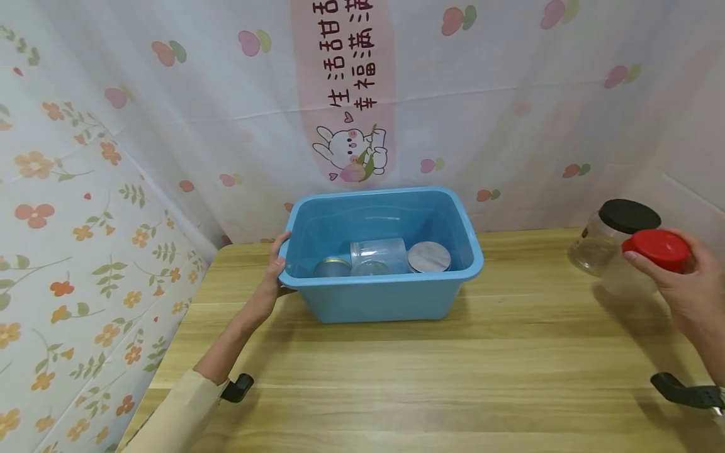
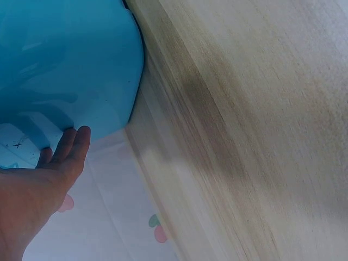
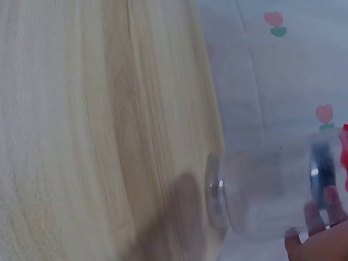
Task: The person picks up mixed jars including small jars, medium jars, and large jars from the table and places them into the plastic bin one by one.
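Observation:
At the left end of the blue plastic tub point(image 1: 374, 302), my left hand point(image 1: 273, 274) grips the rim. In the left wrist view, several fingers point(image 2: 79, 144) lie against the tub's outer wall. My right hand point(image 1: 693, 277) holds a clear jar point(image 3: 261, 190) by its red lid point(image 1: 659, 248), at the right of the table. Just behind it stands another clear jar with a black lid point(image 1: 629, 215). Inside the tub are a clear jar lying on its side point(image 1: 385, 250), a jar with a silvery lid point(image 1: 428, 257), and a jar with a gold-coloured rim point(image 1: 333, 267).
The tub and jars are on a wooden table point(image 1: 396, 384). A white curtain point(image 1: 510, 138) with hearts and a rabbit print hangs along the back edge. Flower-patterned cloth point(image 1: 85, 251) closes off the left side.

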A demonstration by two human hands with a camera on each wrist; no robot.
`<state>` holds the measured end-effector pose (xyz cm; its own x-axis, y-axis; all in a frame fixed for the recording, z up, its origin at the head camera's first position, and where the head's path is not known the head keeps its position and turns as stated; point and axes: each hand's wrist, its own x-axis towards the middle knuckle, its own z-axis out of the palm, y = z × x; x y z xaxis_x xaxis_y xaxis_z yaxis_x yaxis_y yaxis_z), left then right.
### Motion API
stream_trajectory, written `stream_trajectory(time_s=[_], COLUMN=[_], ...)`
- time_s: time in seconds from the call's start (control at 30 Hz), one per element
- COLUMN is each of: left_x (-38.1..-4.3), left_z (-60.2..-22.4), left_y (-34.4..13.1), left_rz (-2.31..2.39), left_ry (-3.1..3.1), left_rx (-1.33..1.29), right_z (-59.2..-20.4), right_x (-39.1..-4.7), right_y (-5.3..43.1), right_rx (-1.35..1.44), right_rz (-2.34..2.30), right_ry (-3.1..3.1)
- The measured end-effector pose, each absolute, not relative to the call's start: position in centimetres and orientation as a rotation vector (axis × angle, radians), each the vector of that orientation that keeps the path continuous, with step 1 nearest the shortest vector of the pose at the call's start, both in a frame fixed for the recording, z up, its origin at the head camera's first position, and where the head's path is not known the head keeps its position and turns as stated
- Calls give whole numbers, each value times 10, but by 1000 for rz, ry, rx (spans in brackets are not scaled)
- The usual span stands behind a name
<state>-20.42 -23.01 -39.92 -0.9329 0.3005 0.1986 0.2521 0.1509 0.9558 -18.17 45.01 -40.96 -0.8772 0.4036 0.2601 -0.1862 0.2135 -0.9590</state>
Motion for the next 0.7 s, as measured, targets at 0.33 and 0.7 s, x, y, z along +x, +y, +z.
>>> stream_trajectory(time_s=[0.33, 0.7], left_x=[-206, -206], left_z=[-400, -400], left_y=[-231, -231], left_rz=[1928, 1916], left_ry=[2376, 2382], left_rx=[552, 555], right_z=[-403, -395], right_x=[-185, -191], right_y=[441, 429], right_rx=[-81, -3], right_rz=[1508, 1463], right_ry=[-2242, -2359])
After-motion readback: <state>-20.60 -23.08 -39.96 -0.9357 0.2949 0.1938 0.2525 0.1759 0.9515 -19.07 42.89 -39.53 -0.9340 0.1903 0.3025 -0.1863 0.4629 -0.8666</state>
